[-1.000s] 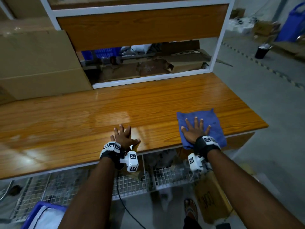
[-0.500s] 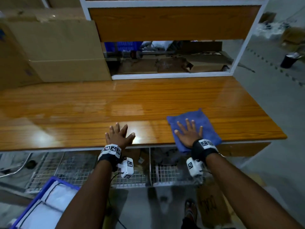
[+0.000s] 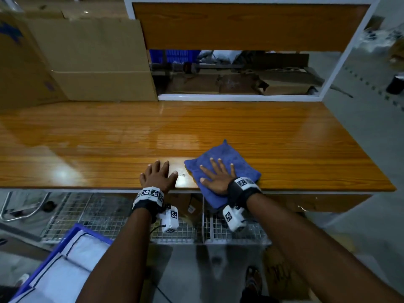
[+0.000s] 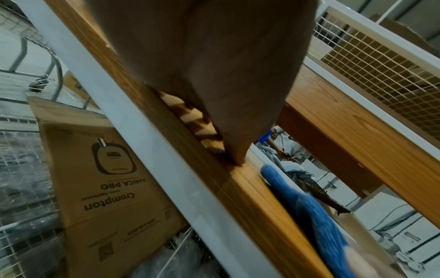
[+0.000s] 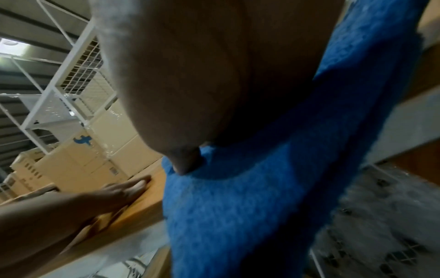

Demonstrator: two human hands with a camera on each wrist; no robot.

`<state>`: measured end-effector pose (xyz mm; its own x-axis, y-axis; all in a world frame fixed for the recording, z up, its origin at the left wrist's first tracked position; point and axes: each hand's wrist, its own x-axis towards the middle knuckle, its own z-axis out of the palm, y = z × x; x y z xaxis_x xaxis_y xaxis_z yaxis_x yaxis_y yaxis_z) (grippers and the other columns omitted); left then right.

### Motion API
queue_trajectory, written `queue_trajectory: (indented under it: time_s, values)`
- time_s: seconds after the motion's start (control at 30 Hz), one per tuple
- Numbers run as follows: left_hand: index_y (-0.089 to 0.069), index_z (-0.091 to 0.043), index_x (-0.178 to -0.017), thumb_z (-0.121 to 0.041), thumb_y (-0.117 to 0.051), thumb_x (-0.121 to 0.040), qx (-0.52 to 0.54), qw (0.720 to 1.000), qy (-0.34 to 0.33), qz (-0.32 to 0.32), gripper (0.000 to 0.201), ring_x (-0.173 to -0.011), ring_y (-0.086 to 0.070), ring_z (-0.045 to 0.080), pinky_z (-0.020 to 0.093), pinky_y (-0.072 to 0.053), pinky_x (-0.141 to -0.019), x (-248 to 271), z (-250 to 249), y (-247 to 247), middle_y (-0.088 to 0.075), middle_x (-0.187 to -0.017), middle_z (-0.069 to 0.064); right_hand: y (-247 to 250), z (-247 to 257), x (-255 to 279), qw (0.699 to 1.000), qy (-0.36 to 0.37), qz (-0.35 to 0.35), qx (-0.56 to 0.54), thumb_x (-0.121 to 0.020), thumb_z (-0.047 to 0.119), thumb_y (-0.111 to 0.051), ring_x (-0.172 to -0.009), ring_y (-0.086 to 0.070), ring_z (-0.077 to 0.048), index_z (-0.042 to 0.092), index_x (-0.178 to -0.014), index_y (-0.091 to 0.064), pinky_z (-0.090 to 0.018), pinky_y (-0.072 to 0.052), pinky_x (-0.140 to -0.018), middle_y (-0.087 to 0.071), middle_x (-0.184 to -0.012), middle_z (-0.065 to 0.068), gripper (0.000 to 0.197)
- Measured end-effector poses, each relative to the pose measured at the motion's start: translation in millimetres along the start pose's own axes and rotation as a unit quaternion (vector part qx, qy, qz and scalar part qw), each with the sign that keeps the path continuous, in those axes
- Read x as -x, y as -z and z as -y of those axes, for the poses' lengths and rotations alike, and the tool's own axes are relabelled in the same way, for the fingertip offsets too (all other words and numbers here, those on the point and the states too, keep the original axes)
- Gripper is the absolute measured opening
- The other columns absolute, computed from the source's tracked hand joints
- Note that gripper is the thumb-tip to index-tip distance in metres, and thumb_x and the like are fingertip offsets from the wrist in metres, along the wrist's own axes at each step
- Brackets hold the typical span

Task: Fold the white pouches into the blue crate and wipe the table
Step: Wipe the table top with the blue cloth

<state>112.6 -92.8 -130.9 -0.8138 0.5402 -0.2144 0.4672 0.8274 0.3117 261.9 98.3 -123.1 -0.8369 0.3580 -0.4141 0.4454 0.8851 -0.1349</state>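
A blue cloth (image 3: 227,158) lies on the glossy wooden table (image 3: 131,138) at its front edge, one corner hanging over the edge. My right hand (image 3: 215,176) presses flat on the blue cloth (image 5: 262,188) with fingers spread and straight. My left hand (image 3: 158,174) rests flat on the bare wood just left of the cloth, fingers straight. At the lower left, on the floor, the blue crate (image 3: 65,239) holds folded white pouches (image 3: 72,259) with dark piping. In the left wrist view the blue cloth (image 4: 309,210) drapes over the table edge (image 4: 214,169).
Large cardboard boxes (image 3: 87,62) stand at the table's back left. A wooden shelf panel (image 3: 240,27) in a white frame rises behind. Wire mesh racks (image 3: 105,213) and a printed carton (image 4: 107,178) sit under the table. Grey floor lies to the right.
My right hand has slid the blue cloth leftward along the front edge, closer to my left hand. The view has tipped down and left, showing more of the crate.
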Motion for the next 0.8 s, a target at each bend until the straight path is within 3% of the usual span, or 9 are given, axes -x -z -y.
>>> queue_trajectory:
  time_s: [0.13,0.23,0.33,0.43,0.5,0.7,0.8]
  values:
    - [-0.020,-0.038,-0.155,-0.066,-0.037,-0.095,0.010,1.000,-0.002,0.005,0.069,-0.152,-0.001,0.028,0.054,-0.005,-0.119,-1,2,3,-0.008,-0.165,-0.004,27,-57,-10,0.996,-0.065,0.014,-0.051,-0.096,0.069,-0.024,-0.149,0.020,-0.027,0.040,-0.154,0.006,-0.060,0.006,-0.115,0.022,-0.161,0.004,0.072]
    - [-0.018,-0.040,-0.155,-0.067,-0.036,-0.094,0.028,0.999,0.011,0.012,0.069,-0.152,0.004,0.027,0.054,0.001,-0.120,-2,1,-1,-0.004,-0.166,-0.005,32,-121,-33,0.986,-0.131,0.000,-0.105,-0.097,0.065,-0.031,-0.148,0.021,-0.032,0.034,-0.156,0.001,-0.055,0.004,-0.117,0.023,-0.161,-0.005,0.074]
    - [-0.015,-0.041,-0.156,-0.069,-0.034,-0.094,0.044,0.998,0.031,0.023,0.070,-0.152,0.010,0.026,0.054,0.007,-0.120,-6,-1,-4,0.005,-0.167,-0.005,27,-181,-63,0.968,-0.216,0.004,-0.128,-0.080,0.088,-0.021,-0.147,0.021,-0.036,0.041,-0.154,0.002,-0.065,0.002,-0.113,0.024,-0.161,-0.004,0.091]
    - [-0.009,-0.042,-0.156,-0.070,-0.032,-0.094,0.042,0.997,0.052,0.044,0.072,-0.151,0.018,0.024,0.055,0.010,-0.120,-10,-5,-3,0.015,-0.165,-0.004,40,-179,-72,0.960,-0.241,0.003,-0.141,-0.090,0.076,-0.026,-0.146,0.020,-0.042,0.037,-0.154,0.004,-0.068,-0.002,-0.112,0.027,-0.160,-0.008,0.081]
    - [-0.005,-0.042,-0.156,-0.070,-0.031,-0.094,0.036,0.995,0.066,0.062,0.073,-0.150,0.023,0.026,0.056,0.011,-0.119,-13,-10,1,0.021,-0.164,-0.003,53,-155,-76,0.966,-0.223,-0.008,-0.130,-0.090,0.075,-0.026,-0.146,0.019,-0.043,0.036,-0.155,0.004,-0.068,-0.002,-0.112,0.027,-0.160,-0.009,0.081]
    - [-0.003,-0.042,-0.155,-0.071,-0.035,-0.092,0.054,0.987,0.116,0.095,0.077,-0.147,0.028,0.033,0.067,0.009,-0.113,-32,-37,11,0.028,-0.161,0.001,45,-62,-104,0.997,-0.035,0.017,-0.061,-0.084,0.081,-0.018,-0.148,0.023,-0.030,0.046,-0.152,0.007,-0.068,0.004,-0.110,0.027,-0.160,0.002,0.080]
    - [-0.003,-0.037,-0.157,-0.071,-0.038,-0.092,0.043,0.988,0.124,0.087,0.082,-0.148,0.026,0.032,0.067,0.008,-0.115,-47,-49,11,0.025,-0.162,0.004,44,-62,-102,0.999,0.004,0.025,-0.039,-0.087,0.080,-0.017,-0.148,0.023,-0.026,0.046,-0.152,0.007,-0.066,0.006,-0.110,0.025,-0.160,0.006,0.078]
